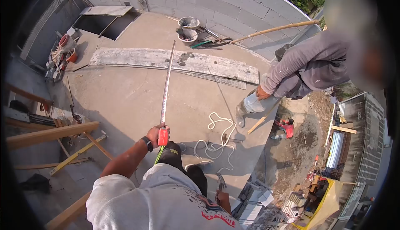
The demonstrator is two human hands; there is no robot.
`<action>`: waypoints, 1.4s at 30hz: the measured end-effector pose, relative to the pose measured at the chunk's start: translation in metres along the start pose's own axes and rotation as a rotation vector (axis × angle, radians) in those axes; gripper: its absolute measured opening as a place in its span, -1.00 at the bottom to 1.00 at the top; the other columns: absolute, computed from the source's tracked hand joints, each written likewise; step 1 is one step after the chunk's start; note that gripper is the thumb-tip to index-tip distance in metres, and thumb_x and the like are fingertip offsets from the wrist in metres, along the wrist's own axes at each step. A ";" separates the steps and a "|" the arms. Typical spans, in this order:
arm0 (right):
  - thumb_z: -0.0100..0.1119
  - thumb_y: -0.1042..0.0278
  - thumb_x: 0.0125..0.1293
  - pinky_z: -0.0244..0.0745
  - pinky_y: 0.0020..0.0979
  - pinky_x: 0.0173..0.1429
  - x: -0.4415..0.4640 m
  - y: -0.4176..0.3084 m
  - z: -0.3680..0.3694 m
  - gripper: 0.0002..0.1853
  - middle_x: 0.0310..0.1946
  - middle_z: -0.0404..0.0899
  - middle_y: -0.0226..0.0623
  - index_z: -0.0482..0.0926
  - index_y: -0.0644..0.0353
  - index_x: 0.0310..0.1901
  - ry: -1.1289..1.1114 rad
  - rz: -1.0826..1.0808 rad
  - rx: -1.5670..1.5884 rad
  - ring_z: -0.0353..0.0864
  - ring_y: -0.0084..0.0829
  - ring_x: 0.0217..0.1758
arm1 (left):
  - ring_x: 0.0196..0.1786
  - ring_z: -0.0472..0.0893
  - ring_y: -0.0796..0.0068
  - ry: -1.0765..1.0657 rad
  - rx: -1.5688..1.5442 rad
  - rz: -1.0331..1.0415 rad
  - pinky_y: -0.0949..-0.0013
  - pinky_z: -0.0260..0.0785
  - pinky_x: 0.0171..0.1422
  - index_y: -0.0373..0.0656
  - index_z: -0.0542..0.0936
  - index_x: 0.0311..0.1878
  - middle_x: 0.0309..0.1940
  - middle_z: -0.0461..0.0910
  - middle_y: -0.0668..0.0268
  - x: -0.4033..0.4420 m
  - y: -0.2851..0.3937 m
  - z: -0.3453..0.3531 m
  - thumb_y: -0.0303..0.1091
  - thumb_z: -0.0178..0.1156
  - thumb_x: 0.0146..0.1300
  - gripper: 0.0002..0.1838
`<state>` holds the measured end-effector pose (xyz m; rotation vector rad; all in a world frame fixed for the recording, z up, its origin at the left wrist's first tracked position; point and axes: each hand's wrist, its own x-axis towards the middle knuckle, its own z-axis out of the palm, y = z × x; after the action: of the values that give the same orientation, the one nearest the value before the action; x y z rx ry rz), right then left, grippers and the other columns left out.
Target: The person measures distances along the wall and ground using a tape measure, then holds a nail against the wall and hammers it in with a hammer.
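1. Gripping a red, rounded plastic tape-measure case [163, 137], the left hand [153, 135] has its fingers curled around it; a dark wristwatch [148, 143] circles that wrist
2. Out of the case runs a long, pale, marked tape blade [167, 86], pointing away from the person over the grey concrete floor [125, 92]; its tip shows just past a long, weathered, whitish board [133, 57], and whether blade and board touch cannot be told
3. Low in view, the right hand [223, 200] holds a hammer with a grey metal head [221, 181], fingers bent about the handle, partly hidden; how tightly they press cannot be told
4. Loops of thin off-white rope [223, 145] lie between the left hand and a co-worker in a grey long-sleeved top [308, 63], whose hand [261, 93] rests near the knee
5. Beyond the board, two whitish round buckets [187, 39] stand near a grey block wall [200, 0]
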<state>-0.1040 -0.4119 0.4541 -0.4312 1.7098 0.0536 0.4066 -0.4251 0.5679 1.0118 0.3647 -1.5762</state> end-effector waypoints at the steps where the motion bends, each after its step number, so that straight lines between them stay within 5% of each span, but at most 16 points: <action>1: 0.31 0.29 0.23 0.32 -0.37 -0.62 0.003 -0.003 -0.012 -0.75 -0.66 0.47 -0.32 0.55 0.24 -0.51 -0.011 -0.020 -0.084 0.44 -0.43 -0.70 | -0.53 0.44 0.43 -0.077 -0.010 0.114 0.36 0.36 -0.40 -0.11 0.46 -0.30 -0.55 0.41 0.39 0.009 -0.003 0.010 -0.04 -0.15 0.50 -0.62; 8: 0.28 0.29 0.25 0.28 -0.37 -0.64 0.060 0.004 -0.108 -0.77 -0.68 0.47 -0.30 0.54 0.23 -0.48 -0.021 0.010 -0.366 0.43 -0.43 -0.73 | -0.52 0.40 0.45 -0.081 -0.327 0.605 0.35 0.31 -0.41 -0.08 0.44 -0.22 -0.52 0.42 0.39 0.022 0.006 0.104 0.02 -0.10 0.48 -0.64; 18: 0.19 0.17 0.26 0.32 -0.28 -0.50 0.083 0.005 -0.183 -0.77 -0.59 0.50 -0.24 0.52 0.15 -0.40 -0.010 -0.075 -0.530 0.48 -0.31 -0.57 | -0.52 0.41 0.44 0.037 -0.350 0.633 0.35 0.31 -0.41 -0.09 0.44 -0.22 -0.52 0.43 0.39 0.034 -0.018 0.128 0.00 -0.11 0.48 -0.65; 22: 0.15 0.10 0.26 0.35 -0.22 -0.41 0.069 0.004 -0.185 -0.76 -0.54 0.51 -0.21 0.51 0.11 -0.36 -0.148 -0.392 -0.856 0.51 -0.24 -0.48 | -0.53 0.40 0.44 0.026 -0.372 0.609 0.34 0.31 -0.42 -0.10 0.44 -0.23 -0.53 0.44 0.38 0.039 -0.024 0.139 0.00 -0.13 0.49 -0.64; 24: 0.22 0.26 0.29 0.19 -0.38 -0.70 0.064 0.007 -0.175 -0.75 -0.76 0.37 -0.37 0.45 0.16 -0.47 -0.224 -0.428 -0.663 0.35 -0.43 -0.79 | -0.54 0.39 0.44 0.056 -0.368 0.610 0.34 0.31 -0.43 -0.10 0.44 -0.23 -0.53 0.43 0.38 0.042 -0.026 0.143 0.00 -0.13 0.49 -0.63; 26: 0.25 0.24 0.27 0.26 -0.35 -0.67 0.034 -0.010 -0.149 -0.72 -0.73 0.43 -0.31 0.50 0.22 -0.51 0.034 0.037 -0.239 0.41 -0.40 -0.77 | -0.52 0.43 0.43 0.047 -0.374 0.655 0.34 0.35 -0.41 -0.11 0.45 -0.22 -0.52 0.46 0.37 0.052 -0.026 0.142 0.04 -0.12 0.48 -0.60; 27: 0.25 0.25 0.27 0.26 -0.34 -0.66 0.036 -0.010 -0.146 -0.72 -0.73 0.44 -0.30 0.51 0.23 -0.51 0.073 0.106 -0.170 0.41 -0.39 -0.76 | -0.52 0.43 0.43 0.050 -0.375 0.656 0.34 0.35 -0.41 -0.11 0.45 -0.22 -0.52 0.46 0.37 0.049 -0.024 0.147 0.04 -0.12 0.48 -0.60; 42: 0.34 0.30 0.23 0.26 -0.31 -0.61 0.069 -0.059 -0.117 -0.68 -0.70 0.46 -0.24 0.54 0.35 -0.54 0.007 0.020 -0.509 0.43 -0.39 -0.71 | -0.54 0.43 0.59 0.052 -0.395 0.857 0.50 0.31 -0.47 -0.05 0.49 -0.35 -0.57 0.45 0.47 0.046 0.046 0.131 0.20 0.16 0.30 -0.54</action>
<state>-0.2043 -0.5160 0.4227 -0.7886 1.6987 0.5097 0.3982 -0.5609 0.6221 0.7450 0.2157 -0.6707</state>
